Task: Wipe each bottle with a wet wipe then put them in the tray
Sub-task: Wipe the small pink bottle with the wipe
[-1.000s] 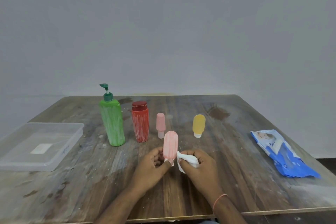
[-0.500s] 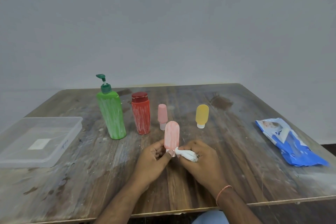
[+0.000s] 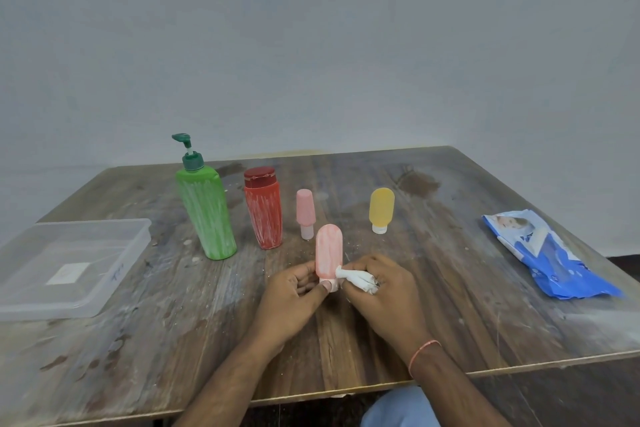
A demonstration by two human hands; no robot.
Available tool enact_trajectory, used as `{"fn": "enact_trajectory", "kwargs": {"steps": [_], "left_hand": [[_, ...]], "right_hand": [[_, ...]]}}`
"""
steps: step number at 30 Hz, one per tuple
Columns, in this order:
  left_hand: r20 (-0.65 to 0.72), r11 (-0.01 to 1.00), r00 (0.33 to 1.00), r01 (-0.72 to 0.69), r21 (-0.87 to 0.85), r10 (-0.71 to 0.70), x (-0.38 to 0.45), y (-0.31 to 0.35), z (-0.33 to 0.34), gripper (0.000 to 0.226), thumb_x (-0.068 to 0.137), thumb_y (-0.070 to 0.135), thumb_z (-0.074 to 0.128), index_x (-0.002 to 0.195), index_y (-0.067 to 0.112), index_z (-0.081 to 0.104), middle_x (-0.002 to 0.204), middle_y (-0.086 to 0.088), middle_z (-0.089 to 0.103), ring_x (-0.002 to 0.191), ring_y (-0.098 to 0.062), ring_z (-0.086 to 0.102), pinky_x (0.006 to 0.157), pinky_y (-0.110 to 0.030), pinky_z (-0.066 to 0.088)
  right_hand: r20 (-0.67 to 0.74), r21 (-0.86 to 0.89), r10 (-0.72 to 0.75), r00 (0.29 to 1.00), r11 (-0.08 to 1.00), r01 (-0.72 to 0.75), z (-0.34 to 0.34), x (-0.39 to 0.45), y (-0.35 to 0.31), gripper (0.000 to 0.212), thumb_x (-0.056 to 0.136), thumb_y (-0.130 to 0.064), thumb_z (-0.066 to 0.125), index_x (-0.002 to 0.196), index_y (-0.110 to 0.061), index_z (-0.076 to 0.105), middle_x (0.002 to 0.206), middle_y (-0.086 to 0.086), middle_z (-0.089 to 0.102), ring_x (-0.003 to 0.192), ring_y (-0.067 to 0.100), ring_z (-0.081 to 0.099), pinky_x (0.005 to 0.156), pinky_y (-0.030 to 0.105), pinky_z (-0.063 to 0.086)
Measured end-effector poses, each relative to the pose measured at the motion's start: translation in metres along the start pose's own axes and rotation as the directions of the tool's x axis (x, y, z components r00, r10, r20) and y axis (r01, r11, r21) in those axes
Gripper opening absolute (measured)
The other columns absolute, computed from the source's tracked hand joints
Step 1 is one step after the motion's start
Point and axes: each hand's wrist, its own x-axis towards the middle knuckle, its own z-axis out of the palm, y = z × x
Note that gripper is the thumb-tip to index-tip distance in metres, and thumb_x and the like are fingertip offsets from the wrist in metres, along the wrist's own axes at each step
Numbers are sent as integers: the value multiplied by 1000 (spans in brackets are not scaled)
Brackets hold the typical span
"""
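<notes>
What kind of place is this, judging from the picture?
Probably a plain indoor room set up for a cleaning exercise, not a proper kitchen or bathroom. A bare grey wall, a worn, stained wooden table and a clear plastic tray beside a row of smeared bottles suggest this.

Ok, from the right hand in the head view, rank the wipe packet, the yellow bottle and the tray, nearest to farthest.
From the right hand:
1. Yellow bottle, just beyond the hand, standing cap-down.
2. Wipe packet, off to the right, near the table edge.
3. Tray, far left, across the table past the left hand.
</notes>
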Motion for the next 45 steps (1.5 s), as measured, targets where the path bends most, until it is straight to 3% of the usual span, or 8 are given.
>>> {"fn": "enact_trajectory", "kwargs": {"steps": [4,10,16,19,24,28,38,45], "left_hand": [[-17,1000,1000,5,19,-5,1,-4,-1,39,94,14,78,131,27,72,120,14,77,117,-5,71,107,-31,54],[-50,998,999,8,65,-5,1,-2,1,44,91,19,82,132,29,68,118,18,77,107,0,73,95,-22,57],[-67,998,998,14,62,-9,0,0,1,40,91,14,82,123,33,67,113,15,79,99,-2,75,86,-19,58],[-61,996,998,12,87,-7,0,0,2,42,91,16,81,127,32,66,115,15,78,101,-1,74,89,-21,59],[-55,995,998,9,103,-3,0,-2,3,43,94,9,77,131,26,64,119,12,77,105,0,73,94,-22,59],[-66,993,998,14,114,-6,0,-3,4,43,93,8,78,130,26,65,117,12,78,104,-2,74,94,-27,60],[-96,991,995,-6,134,19,-3,-3,7,43,91,4,79,127,24,67,113,14,78,101,0,74,89,-24,61],[-113,988,993,-8,154,26,-4,-2,8,46,90,1,78,128,25,67,115,15,76,102,2,72,90,-23,61]], "right_hand": [[35,8,-41,999,999,41,1,-1,-3,21,86,-42,83,102,-27,84,96,-18,74,88,6,70,68,10,49],[-14,-84,-32,999,996,30,1,0,0,18,86,-36,88,100,-25,83,93,-18,72,85,2,67,68,5,45],[3,-74,-69,998,995,69,1,-1,-2,24,83,-49,80,95,-28,82,90,-18,70,83,4,67,66,8,46],[-17,-102,-93,996,991,91,2,-1,0,20,87,-43,81,97,-26,81,91,-18,68,81,2,66,67,7,44],[69,-123,-245,967,960,251,6,-7,-6,17,92,-36,81,104,-25,81,99,-13,66,86,4,67,70,24,56],[-1,-172,-242,970,956,238,7,-6,-7,15,88,-31,85,100,-24,79,96,-12,66,81,4,66,66,25,55],[39,-184,-257,966,948,259,7,-8,-8,15,87,-31,83,98,-21,80,92,-12,62,76,4,62,64,13,48],[4,-179,-244,970,954,241,6,-8,-8,14,87,-28,84,99,-22,81,91,-10,64,76,5,64,64,21,53]]}}
